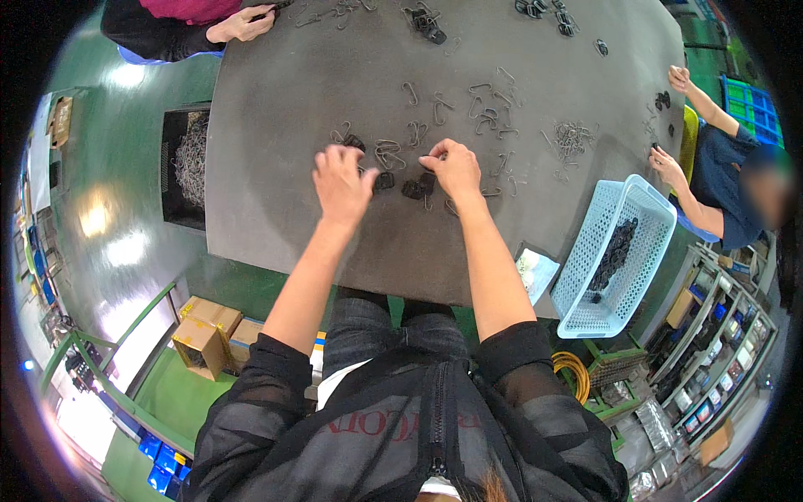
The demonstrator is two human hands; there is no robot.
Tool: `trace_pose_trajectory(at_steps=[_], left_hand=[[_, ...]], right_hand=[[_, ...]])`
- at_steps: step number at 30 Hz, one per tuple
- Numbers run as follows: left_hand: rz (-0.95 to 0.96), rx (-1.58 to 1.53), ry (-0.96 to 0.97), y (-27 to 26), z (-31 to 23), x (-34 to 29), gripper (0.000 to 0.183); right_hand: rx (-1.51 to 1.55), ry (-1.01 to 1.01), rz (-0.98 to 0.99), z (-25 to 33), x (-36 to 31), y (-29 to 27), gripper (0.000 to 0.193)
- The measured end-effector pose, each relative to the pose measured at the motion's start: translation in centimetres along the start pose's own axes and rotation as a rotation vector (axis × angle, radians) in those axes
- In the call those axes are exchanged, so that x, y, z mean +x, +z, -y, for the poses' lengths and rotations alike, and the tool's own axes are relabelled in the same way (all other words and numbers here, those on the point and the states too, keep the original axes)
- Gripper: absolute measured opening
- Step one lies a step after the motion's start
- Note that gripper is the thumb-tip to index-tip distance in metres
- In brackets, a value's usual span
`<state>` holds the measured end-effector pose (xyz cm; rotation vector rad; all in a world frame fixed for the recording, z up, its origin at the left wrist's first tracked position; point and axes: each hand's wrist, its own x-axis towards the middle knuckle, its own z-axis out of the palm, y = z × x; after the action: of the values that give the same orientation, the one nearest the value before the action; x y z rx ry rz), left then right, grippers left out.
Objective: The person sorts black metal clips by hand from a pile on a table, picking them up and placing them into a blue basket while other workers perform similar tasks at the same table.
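Note:
My left hand (343,186) hovers over the near middle of the grey table, fingers bent and apart, slightly blurred. Small black plastic pieces lie by it: one black piece (385,181) right of its thumb, another beyond its fingertips. My right hand (457,171) has thumb and index finger drawn together; whatever is between them is too small to make out. Beside and partly under that hand sits a small cluster of black plastic pieces (413,189). Bent wire hooks (388,154) lie between and beyond my hands.
More wire hooks (572,139) are heaped to the right on the table (284,201). A light blue basket (577,314) with black pieces stands at the right edge, beside a small packet (539,272). A dark bin (171,213) of wire parts is left. Two co-workers' hands are at the far left and right.

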<state>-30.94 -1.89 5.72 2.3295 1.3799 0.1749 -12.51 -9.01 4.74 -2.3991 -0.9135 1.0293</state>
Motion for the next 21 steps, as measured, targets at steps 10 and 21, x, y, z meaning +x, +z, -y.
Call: trace_pose_trajectory(at_steps=[10,21], left_hand=[[0.448,-1.154,-0.284,-0.6,1.5,-1.3,0.015],[0.003,-0.304,-0.402,1.0,2.5,-4.3,0.034]], right_hand=[[1.155,0.115,0.514,-3.4,-2.8,-5.2,0.020],[-0.263,-0.323,0.110,-2.0,-2.7,-0.2,0.028]])
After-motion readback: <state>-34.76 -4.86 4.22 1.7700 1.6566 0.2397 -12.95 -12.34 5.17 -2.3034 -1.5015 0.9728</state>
